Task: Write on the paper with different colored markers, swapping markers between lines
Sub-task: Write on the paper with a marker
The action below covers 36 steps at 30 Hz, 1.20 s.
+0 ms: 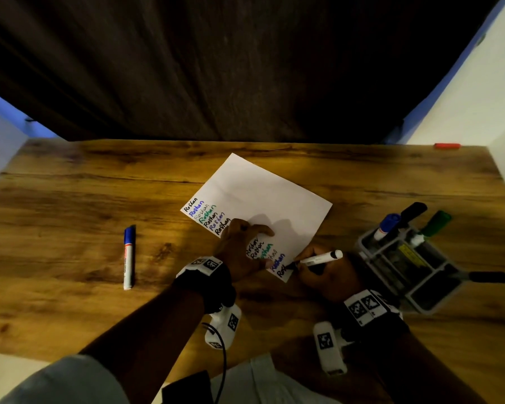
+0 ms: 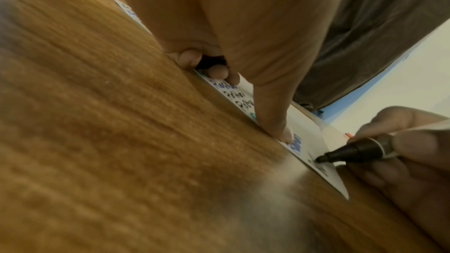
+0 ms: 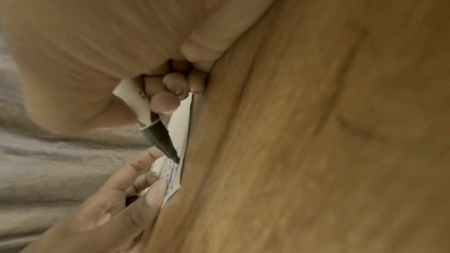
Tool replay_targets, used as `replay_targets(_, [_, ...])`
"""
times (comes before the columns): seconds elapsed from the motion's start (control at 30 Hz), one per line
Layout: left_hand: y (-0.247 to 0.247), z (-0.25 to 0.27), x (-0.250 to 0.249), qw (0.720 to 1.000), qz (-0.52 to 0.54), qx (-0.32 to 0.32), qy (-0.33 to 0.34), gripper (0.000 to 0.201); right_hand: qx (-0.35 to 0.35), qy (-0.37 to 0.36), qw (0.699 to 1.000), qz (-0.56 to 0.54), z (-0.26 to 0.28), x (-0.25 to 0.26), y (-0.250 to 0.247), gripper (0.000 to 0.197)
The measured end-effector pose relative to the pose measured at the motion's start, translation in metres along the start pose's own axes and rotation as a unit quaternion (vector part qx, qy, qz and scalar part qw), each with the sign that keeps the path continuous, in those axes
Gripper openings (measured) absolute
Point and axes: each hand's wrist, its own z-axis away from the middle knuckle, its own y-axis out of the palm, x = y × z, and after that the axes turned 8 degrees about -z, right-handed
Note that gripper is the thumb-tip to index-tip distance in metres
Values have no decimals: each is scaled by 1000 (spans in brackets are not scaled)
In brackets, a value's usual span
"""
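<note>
In the head view, the sheet of paper (image 1: 260, 199) is seen lying flat on the wooden bench (image 1: 70, 199), and it is held down by the left hand (image 1: 239, 249), whose fingers are spread flat over the written lines. Just beside it, the right hand (image 1: 324, 275) is wrapped around a black marker (image 1: 318, 260), and the tip is set on the lowest line, near the corner of the sheet closest to this hand. Beyond the right hand a grey organiser tray (image 1: 420, 284) is placed, with more markers standing in it. A capped blue marker (image 1: 129, 258) is left on the bench, well apart from the left hand, on its outer side.

In the left wrist view, the straight fingers (image 2: 275, 118) are pressed on the edge of the paper, and the dark tip of the marker is touching the sheet just past them.

In the right wrist view, the barrel is pinched between thumb and fingertips (image 3: 163, 103), a little above the black collar.

The paper is judged thin, light and easy to slide, so it needs pressing from above. The marker is stiff, light and smooth; it is best taken low on the barrel.
</note>
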Motion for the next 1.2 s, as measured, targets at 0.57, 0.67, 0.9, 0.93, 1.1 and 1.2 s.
replay_targets(0.57, [1,-2,1,1000,-13,1,9,64,-5,18,1000,4,2,-3,1,9])
replay_targets(0.67, [0,-2,2,1000,-11,1,12,64,-7,23,1000,-2,1,-2,1,11])
replay_targets(0.9, [2,-4,4,1000,-11,4,5,63,-9,37,999,-29,0,1,-1,23])
replay_targets(0.93, [2,-4,4,1000,-10,2,6,63,-5,40,999,-37,1,2,0,21])
replay_targets(1.1, [4,-5,5,1000,-13,-9,14,61,-10,46,999,-29,1,2,0,10])
replay_targets(1.2, [5,-5,5,1000,-13,-12,17,59,-6,54,998,-26,1,4,1,7])
